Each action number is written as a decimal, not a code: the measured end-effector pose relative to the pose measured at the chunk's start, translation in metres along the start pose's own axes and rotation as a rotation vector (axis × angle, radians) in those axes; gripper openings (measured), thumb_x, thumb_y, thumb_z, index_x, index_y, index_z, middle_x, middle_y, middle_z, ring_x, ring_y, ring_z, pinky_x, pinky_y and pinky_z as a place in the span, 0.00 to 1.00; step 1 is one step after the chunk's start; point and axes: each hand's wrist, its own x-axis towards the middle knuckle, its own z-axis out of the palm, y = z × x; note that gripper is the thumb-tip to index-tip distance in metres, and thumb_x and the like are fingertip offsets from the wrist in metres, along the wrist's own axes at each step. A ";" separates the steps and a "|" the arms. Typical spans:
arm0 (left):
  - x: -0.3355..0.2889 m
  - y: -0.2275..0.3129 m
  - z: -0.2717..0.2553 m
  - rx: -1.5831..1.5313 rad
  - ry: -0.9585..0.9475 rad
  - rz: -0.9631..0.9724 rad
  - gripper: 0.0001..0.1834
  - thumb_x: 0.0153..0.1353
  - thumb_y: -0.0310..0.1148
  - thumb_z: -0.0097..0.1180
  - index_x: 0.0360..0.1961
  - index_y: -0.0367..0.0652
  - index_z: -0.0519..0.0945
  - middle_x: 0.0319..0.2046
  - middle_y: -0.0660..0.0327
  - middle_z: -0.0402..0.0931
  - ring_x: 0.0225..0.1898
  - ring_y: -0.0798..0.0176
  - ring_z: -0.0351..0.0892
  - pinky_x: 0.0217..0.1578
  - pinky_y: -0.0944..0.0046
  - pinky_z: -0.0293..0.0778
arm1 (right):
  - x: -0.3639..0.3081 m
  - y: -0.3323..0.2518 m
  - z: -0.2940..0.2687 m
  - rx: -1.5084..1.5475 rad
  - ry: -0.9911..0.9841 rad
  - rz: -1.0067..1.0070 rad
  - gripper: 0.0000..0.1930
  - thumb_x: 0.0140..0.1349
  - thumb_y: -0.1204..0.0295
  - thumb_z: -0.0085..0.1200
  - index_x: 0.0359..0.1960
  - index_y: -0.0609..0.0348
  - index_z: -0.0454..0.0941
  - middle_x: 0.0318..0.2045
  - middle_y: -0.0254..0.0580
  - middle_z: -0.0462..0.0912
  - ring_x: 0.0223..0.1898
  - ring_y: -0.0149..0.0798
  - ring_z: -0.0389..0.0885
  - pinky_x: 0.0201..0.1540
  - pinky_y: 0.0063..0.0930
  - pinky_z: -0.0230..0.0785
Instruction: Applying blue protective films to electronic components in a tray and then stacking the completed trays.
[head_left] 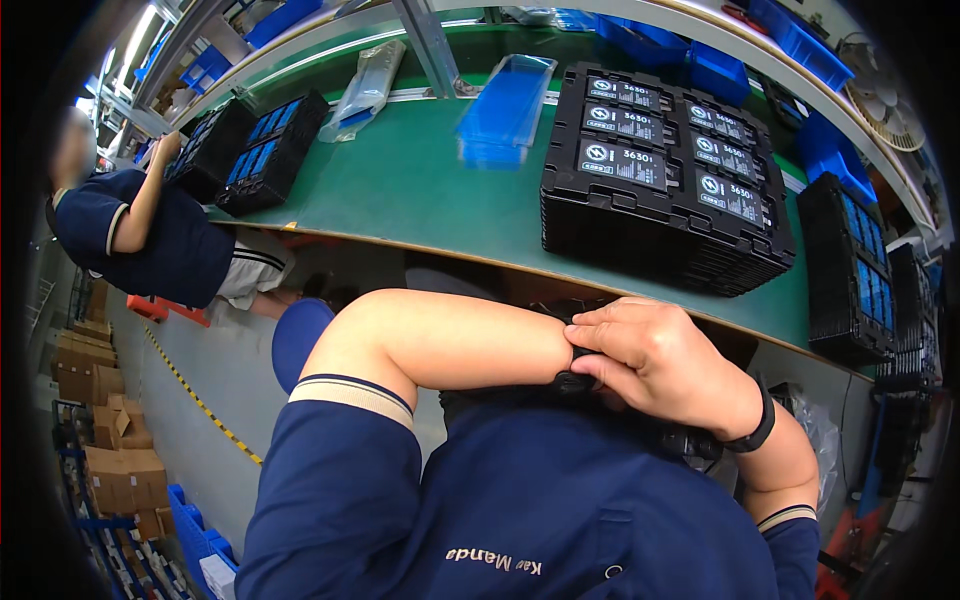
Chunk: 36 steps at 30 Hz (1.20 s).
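My left forearm (470, 340) lies bent across my front, pointing to the right. Its hand is hidden behind my right hand (655, 355), so those fingers do not show. At the left wrist sits a black wristband (578, 372), only partly visible. The fingers and thumb of my right hand close on it from the right side. Another black band (757, 420) circles my right wrist. Just beyond my hands, a tall stack of black plastic trays (640, 235) stands on the bench, its top tray holding several black battery packs (622, 162) with printed labels.
The green workbench (400, 190) runs across in front of me. Clear-blue plastic bags (508, 100) lie on it. More black trays with blue-topped items stand left (265, 150) and right (862, 265). A co-worker (140, 235) is at the left end; a blue stool (300, 340) is nearby.
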 end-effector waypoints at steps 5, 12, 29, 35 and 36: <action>-0.023 0.010 0.019 0.047 -0.066 0.093 0.16 0.55 0.31 0.51 0.46 0.42 0.75 0.47 0.51 0.73 0.49 0.59 0.73 0.49 0.61 0.68 | 0.006 0.018 -0.008 0.289 -0.130 0.244 0.06 0.54 0.74 0.55 0.29 0.67 0.79 0.21 0.50 0.78 0.25 0.45 0.80 0.30 0.32 0.72; -0.005 0.065 0.031 0.816 -0.274 0.401 0.18 0.56 0.32 0.50 0.48 0.44 0.78 0.48 0.59 0.76 0.51 0.56 0.73 0.50 0.58 0.69 | 0.014 0.053 0.000 0.676 -0.292 0.723 0.08 0.60 0.73 0.54 0.27 0.66 0.79 0.19 0.34 0.79 0.22 0.25 0.78 0.25 0.19 0.72; -0.057 0.012 -0.140 -0.193 0.611 -0.581 0.15 0.52 0.35 0.57 0.15 0.36 0.76 0.11 0.58 0.73 0.16 0.67 0.72 0.21 0.62 0.69 | 0.016 0.013 -0.008 0.255 0.089 0.265 0.06 0.50 0.75 0.61 0.23 0.62 0.76 0.17 0.39 0.75 0.19 0.31 0.74 0.23 0.24 0.65; -0.071 -0.037 -0.142 -0.206 0.865 -0.939 0.13 0.50 0.39 0.58 0.18 0.39 0.78 0.22 0.48 0.78 0.30 0.45 0.78 0.33 0.53 0.73 | 0.061 -0.009 0.071 0.077 0.084 -0.199 0.17 0.41 0.72 0.65 0.33 0.61 0.73 0.27 0.42 0.74 0.33 0.44 0.73 0.37 0.35 0.67; -0.076 -0.042 -0.141 -0.200 0.880 -0.955 0.13 0.50 0.39 0.58 0.18 0.39 0.78 0.22 0.48 0.78 0.30 0.45 0.78 0.33 0.53 0.73 | 0.064 -0.013 0.079 0.059 0.110 -0.169 0.18 0.40 0.72 0.65 0.34 0.61 0.73 0.27 0.42 0.74 0.33 0.45 0.73 0.37 0.36 0.67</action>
